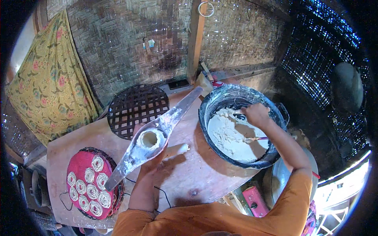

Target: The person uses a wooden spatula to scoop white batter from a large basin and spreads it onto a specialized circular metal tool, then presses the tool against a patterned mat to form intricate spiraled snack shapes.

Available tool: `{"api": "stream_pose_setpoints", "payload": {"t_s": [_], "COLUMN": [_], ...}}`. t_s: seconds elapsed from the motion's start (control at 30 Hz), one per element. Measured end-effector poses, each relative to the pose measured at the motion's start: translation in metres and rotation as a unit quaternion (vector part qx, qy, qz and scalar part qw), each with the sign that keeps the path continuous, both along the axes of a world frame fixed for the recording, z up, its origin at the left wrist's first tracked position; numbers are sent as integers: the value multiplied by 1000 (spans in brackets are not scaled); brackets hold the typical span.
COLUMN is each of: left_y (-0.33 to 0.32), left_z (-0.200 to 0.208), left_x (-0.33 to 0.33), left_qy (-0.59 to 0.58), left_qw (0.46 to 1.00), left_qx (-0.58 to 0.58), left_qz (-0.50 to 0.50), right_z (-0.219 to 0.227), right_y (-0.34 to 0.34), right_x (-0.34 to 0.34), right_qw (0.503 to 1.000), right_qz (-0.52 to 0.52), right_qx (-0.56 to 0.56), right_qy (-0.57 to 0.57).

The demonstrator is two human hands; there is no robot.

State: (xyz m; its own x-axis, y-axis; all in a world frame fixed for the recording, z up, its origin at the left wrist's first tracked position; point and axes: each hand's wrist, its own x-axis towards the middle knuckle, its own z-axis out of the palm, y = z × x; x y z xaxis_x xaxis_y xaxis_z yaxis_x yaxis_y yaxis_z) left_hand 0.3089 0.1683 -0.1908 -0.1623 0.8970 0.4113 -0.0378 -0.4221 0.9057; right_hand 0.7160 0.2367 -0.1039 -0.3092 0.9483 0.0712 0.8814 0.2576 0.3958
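Note:
My left hand [154, 160] is closed around a hand press [169, 120], a long, flour-smeared bar with a round open barrel in its middle. The barrel's mouth faces up and looks hollow, with white paste on its rim. Beside that hand a pale cylindrical piece [177, 151] juts out to the right. My right hand [256, 115] reaches into a big dark pot [203, 133], its fingers closed over white dough [224, 131]. A pale bit shows at the fingertips, but what they grip is unclear. A thin-handled utensil [258, 138] rests in the dough.
On the table [86, 139], at the left, a round pink tray [90, 159] bears several coiled noodle rounds. A dark woven lattice tray [138, 108] leans near the bamboo wall [130, 47]. A patterned cloth [51, 86] hangs at far left. A metal basin [277, 179] stands right of the table.

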Motion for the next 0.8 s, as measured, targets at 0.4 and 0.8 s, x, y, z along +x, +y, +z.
{"api": "stream_pose_setpoints", "payload": {"t_s": [0.4,0.8], "left_y": [-10,7], "left_z": [-11,125], "left_x": [-8,38], "left_qy": [155,383], "left_qw": [984,909], "left_qx": [43,167], "left_qz": [72,9], "right_z": [-9,124], "right_y": [-50,-155], "right_x": [-17,16], "right_qw": [994,958], "right_qz": [70,-55], "right_qx": [-50,24], "right_qy": [71,280]}}
